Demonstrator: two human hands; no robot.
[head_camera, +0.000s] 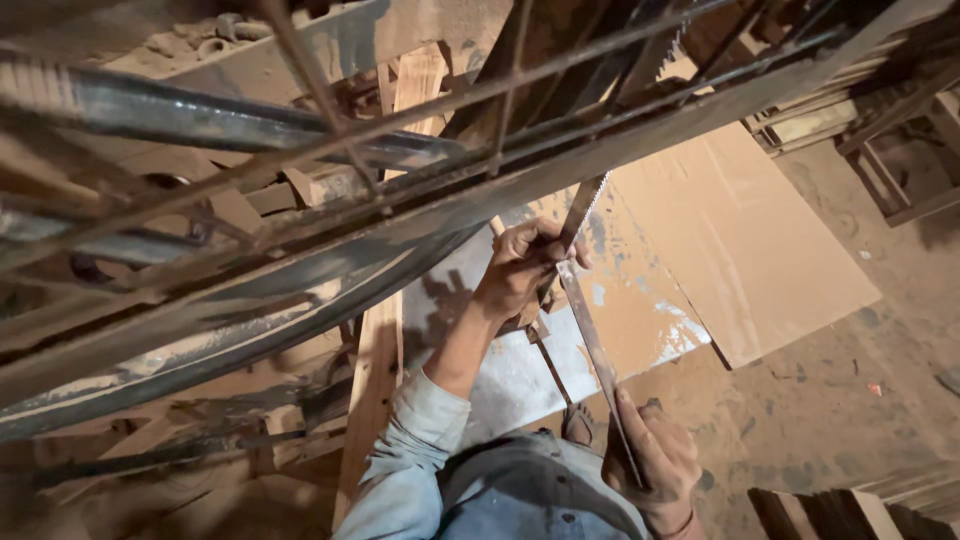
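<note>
Machinery filled the left half: large rusty curved metal wheel rim (200, 340) with thin steel rods (330, 100) crossing it, all dusty and dull. Pale rough wooden plank (375, 370) ran toward 6 o'clock beside the sleeve. Left hand (522, 265), near centre, was closed in a pinch around the long narrow toothed steel saw blade (590, 330), fingers curled at its upper part where the teeth showed toward 12 o'clock. Blade ran down to 5 o'clock into the right hand (655, 465), which was wrapped shut around its lower end, thumb laid along the flat. Blade looked thin, grey, springy, worn. Judgement: holding it well means keeping both grips on the flat sides, fingers off the toothed edge, blade kept straight and taut between the hands, no twisting. At 3 o'clock lay flat brown board sheets (760, 250), smooth, powdered with sawdust, one patchy white. Dirt floor (850, 400) beyond, gritty. Dark wooden slats (830, 510) at 5 o'clock.
</note>
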